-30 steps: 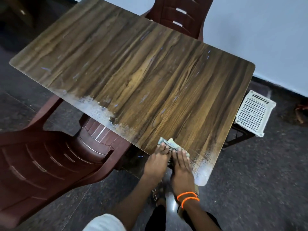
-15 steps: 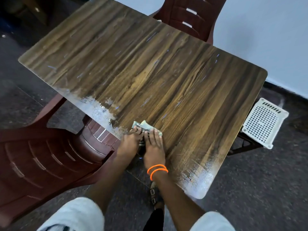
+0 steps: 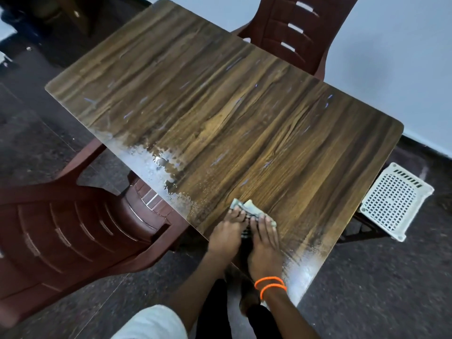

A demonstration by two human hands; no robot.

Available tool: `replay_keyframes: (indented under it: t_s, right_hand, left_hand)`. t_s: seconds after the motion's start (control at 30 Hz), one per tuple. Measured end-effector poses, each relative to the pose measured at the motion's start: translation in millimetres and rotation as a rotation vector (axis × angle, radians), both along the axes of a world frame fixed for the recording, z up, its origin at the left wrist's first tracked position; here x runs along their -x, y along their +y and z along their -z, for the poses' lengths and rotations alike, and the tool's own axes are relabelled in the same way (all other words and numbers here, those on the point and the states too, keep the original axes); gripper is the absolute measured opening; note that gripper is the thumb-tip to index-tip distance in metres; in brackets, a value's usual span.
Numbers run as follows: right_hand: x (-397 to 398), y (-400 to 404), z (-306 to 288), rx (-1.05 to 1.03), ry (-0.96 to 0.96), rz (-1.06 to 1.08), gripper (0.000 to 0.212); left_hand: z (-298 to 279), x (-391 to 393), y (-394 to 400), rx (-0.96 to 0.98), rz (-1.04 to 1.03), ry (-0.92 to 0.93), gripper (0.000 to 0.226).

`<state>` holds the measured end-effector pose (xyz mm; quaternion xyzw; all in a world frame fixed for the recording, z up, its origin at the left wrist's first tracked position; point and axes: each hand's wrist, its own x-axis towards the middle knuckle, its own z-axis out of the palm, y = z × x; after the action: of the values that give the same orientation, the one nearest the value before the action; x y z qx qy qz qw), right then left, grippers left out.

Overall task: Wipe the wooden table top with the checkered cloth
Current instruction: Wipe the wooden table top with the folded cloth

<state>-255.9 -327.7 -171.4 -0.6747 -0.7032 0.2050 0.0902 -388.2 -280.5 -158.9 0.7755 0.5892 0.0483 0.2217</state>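
Head cam looks down on both hands working near the closest edge of the wooden table top (image 3: 220, 113). The left hand (image 3: 226, 237) and right hand (image 3: 264, 243), the one with orange bands (image 3: 270, 285) on its wrist, lie flat side by side, fingers stretched forward, pinning the checkered cloth (image 3: 247, 207) against the wood rather than clenching it. The cloth's bunched up, mostly hidden under the fingertips. I'd guess it's soft, light and floppy, so pressing down with flat palms beats pinching it. Pale smears (image 3: 151, 162) sit along that same edge, left of the hands. Farther off, the far half of the top looks streaky, with a brown chair (image 3: 293, 33) beyond it.
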Motion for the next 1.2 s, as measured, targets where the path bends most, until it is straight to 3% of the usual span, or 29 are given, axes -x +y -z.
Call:
replay_keyframes:
  t_s: [0.17,0.33,0.47,0.63,0.8,0.9,1.1,1.2]
  right_hand:
    - [11.2,68.1,6.7,-0.007,0.026,0.116,0.071]
    - [76.1,107.3,10.0,0.028,0.042,0.080,0.067]
    - [135.4,89.7,7.5,0.048,0.054,0.011,0.064]
    - [161.8,23.5,-2.1,0.044,0.090,-0.036,0.067]
    - [114.5,-11.3,-2.0,0.079,0.061,0.055,0.073]
    - [74.9,-6.2,-0.7,0.063,0.034,0.156,0.066]
    - [22.5,73.7,8.9,-0.019,0.055,0.345,0.075]
    - [21.2,125.3,13.9,-0.050,0.080,0.360,0.074]
  left_hand:
    - [-13.0,-5.7,72.2,0.047,-0.063,0.016,0.037]
    - [-2.9,59.6,106.2,0.027,-0.093,0.034,0.038]
    - [2.5,133.0,92.5,0.047,-0.026,0.035,0.048]
    - [6.8,177.8,31.3,-0.011,0.124,-0.016,0.044]
    - [9.6,129.8,11.2,-0.123,0.294,-0.166,0.038]
    - [11.7,80.7,23.9,-0.065,0.343,-0.158,0.041]
    - [4.2,1.3,112.7,0.017,0.374,-0.024,0.050]
    - [-3.7,-8.4,160.5,0.064,0.228,0.033,0.043]
